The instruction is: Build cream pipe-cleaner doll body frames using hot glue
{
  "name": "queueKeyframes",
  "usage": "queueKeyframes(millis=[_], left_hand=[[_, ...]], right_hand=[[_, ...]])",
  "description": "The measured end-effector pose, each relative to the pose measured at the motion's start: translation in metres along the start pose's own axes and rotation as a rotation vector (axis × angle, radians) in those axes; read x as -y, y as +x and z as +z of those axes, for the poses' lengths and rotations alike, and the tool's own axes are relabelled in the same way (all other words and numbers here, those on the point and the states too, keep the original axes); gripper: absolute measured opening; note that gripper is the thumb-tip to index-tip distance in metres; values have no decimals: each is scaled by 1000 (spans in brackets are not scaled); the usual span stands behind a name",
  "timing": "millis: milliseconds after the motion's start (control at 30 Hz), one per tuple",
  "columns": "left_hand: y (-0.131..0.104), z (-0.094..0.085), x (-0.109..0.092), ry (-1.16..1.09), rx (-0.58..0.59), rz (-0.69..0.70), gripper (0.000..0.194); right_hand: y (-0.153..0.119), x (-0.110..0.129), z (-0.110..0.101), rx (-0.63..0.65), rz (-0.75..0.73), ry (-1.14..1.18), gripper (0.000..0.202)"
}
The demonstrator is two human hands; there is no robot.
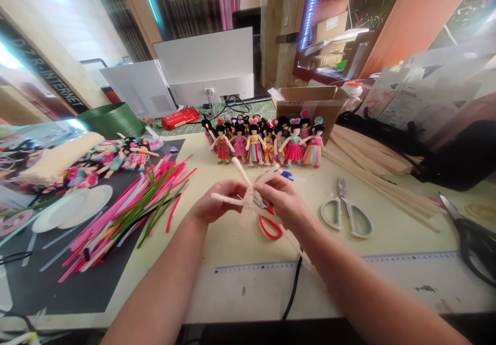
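Observation:
Between my hands, above the middle of the table, is a cream doll body of wound pipe cleaners (248, 196), its limbs sticking out several ways. My left hand (220, 200) grips it from the left, with the fingertips partly hidden behind it. On the other side my right hand (282, 195) pinches it between thumb and fingers, and a pale loose strand trails down past the right wrist. Red-handled scissors (271, 226) lie on the table just below the hands. Farther back stands a group of finished pipe-cleaner dolls (254, 141) in colourful dresses.
Pink, green and black pipe cleaners (127, 205) lie left, near white plates (83, 208). White-handled scissors (344, 213), cream pipe cleaners (372, 154) and black-handled scissors (473, 241) lie right. A ruler (248, 268) runs along the front. Behind stand a cardboard box (310, 102) and a monitor (209, 63).

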State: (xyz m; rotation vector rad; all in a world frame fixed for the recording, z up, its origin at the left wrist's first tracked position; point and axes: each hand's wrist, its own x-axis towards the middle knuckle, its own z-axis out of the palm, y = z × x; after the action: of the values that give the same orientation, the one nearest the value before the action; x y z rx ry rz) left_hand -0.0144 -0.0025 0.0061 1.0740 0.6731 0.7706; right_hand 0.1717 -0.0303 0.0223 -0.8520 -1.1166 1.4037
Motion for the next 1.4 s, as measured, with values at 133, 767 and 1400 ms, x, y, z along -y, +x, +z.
queueKeyframes(millis=[133,767,1400], left_hand=[[2,11,7,83,69,37,39],[-6,23,-11,405,-203,136,26],[-6,31,-3,1376,-384,557,20]], right_hand=[[0,-4,2,32,-31,9,18],[8,-16,-4,-129,105,-103,27],[8,-15,-2,-120,170,-63,27]])
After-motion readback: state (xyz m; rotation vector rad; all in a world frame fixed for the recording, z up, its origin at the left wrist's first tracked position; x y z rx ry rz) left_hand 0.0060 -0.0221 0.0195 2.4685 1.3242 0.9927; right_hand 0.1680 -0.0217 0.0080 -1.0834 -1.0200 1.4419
